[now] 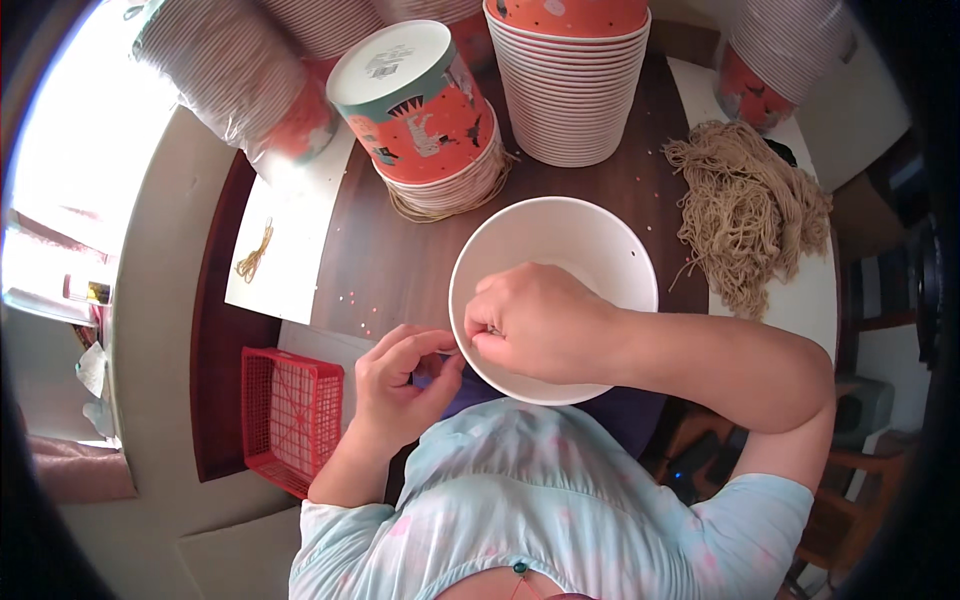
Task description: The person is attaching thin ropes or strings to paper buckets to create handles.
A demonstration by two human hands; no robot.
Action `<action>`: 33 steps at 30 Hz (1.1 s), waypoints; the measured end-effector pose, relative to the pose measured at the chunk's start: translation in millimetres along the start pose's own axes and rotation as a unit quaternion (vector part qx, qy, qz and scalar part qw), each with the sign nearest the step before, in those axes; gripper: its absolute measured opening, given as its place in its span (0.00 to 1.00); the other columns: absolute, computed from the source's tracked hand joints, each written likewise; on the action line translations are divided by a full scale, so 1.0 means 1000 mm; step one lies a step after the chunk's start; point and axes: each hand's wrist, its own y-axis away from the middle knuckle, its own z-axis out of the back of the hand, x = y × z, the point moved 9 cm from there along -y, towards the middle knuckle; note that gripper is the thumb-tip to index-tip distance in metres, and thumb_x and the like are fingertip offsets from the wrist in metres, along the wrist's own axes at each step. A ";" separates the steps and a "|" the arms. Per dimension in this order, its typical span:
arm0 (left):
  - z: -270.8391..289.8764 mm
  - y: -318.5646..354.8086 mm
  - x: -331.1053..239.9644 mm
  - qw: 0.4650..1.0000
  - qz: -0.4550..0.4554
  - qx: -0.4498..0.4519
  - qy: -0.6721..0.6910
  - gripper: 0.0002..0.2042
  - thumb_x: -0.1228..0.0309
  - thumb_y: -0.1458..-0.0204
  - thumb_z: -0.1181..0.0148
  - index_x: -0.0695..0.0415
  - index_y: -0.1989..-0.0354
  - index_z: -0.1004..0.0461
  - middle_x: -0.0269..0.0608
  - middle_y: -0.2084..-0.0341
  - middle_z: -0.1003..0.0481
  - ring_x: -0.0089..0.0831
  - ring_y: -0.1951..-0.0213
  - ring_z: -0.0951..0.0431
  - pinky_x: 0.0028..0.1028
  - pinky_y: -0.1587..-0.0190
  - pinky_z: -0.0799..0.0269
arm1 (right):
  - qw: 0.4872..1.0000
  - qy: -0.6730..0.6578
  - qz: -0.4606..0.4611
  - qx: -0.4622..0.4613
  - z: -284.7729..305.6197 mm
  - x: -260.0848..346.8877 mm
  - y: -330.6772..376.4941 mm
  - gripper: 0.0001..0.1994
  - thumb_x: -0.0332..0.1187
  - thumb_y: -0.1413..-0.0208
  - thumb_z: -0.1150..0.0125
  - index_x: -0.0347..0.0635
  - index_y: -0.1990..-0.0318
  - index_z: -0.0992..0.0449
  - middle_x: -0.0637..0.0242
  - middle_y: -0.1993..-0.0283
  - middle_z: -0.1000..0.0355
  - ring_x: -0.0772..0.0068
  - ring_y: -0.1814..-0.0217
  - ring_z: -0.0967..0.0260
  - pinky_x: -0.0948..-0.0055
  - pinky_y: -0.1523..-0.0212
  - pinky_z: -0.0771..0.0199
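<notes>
A white paper bucket stands close against my body with its open mouth up. A small round hole shows in its right wall. My right hand reaches over the rim into the bucket, fingers curled and pinched near the left wall. Outside that same wall, my left hand has its thumb and forefinger brought together at the bucket's side. Whatever either hand pinches is hidden or too small to make out.
Tan twine lies heaped at the right. Behind stand a nested bucket stack and an upturned orange patterned bucket on others, with cord loops around them. A twine bundle rests at left, above a red plastic basket.
</notes>
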 end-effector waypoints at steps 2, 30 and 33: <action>-0.005 -0.001 -0.002 1.000 0.004 0.001 -0.001 0.09 0.82 0.59 0.36 0.63 0.66 0.23 0.39 0.72 0.24 0.20 0.76 0.25 0.20 0.75 0.30 | 1.000 0.003 0.006 -0.002 0.000 -0.001 0.001 0.06 0.28 0.53 0.45 0.38 0.72 0.23 0.60 0.69 0.26 0.57 0.66 0.28 0.62 0.63 0.29; -0.018 -0.005 0.023 0.845 0.029 0.034 0.533 0.01 0.81 0.50 0.46 0.62 0.71 0.29 0.39 0.63 0.27 0.16 0.70 0.30 0.18 0.68 0.34 | 0.946 0.251 -0.061 -0.195 0.045 0.012 0.050 0.15 0.33 0.56 0.33 0.39 0.61 0.26 0.60 0.68 0.29 0.57 0.69 0.29 0.61 0.66 0.28; -0.012 -0.015 0.006 0.840 -0.021 0.029 0.542 0.01 0.79 0.47 0.46 0.61 0.69 0.29 0.41 0.59 0.27 0.18 0.68 0.29 0.19 0.66 0.31 | 0.913 0.330 -0.023 -0.240 0.041 0.035 0.056 0.15 0.33 0.56 0.33 0.40 0.61 0.27 0.61 0.69 0.30 0.56 0.69 0.29 0.62 0.69 0.28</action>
